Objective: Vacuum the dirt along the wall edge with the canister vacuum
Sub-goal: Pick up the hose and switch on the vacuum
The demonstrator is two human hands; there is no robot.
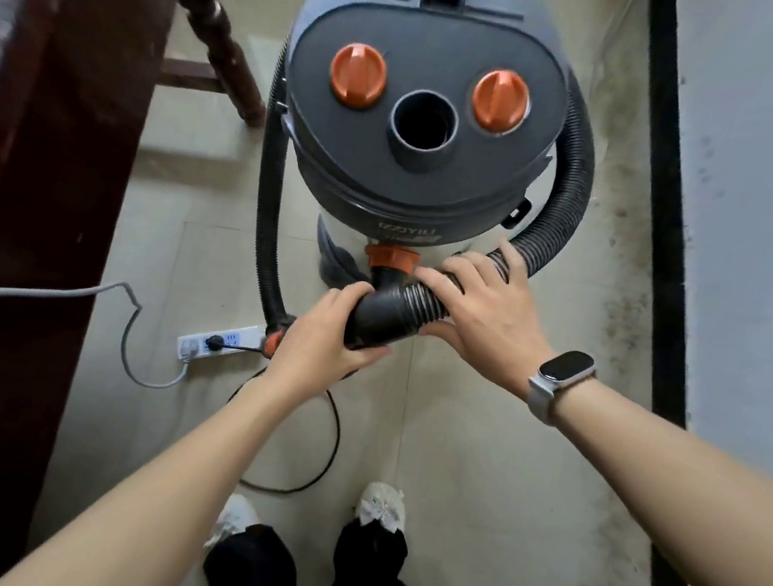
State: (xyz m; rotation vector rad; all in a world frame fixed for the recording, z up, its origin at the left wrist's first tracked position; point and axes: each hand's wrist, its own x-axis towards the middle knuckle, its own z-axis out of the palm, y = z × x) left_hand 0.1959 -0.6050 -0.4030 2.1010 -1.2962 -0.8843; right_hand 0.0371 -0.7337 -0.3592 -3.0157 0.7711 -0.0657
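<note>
**Both hands on the hose at the vacuum inlet**

I see my left hand (321, 328) with the fingers curled around the black elbow piece (374, 318) of the hose, gripping it from the left side. My right hand (480, 310) lies on the ribbed hose (571, 179) just beside the elbow; the fingers are spread and only lightly bent over it, the thumb below. The elbow enters the orange collar (391, 259) low on the front of the vacuum (419, 100), which stands on the floor between a wooden chair (49, 150) and the wall (771, 196). Dark dirt (621, 284) lies along the wall edge, right of the vacuum. The writing on the vacuum body is upside down and I cannot read it surely. A power strip (216, 341) lies on the left.
</note>
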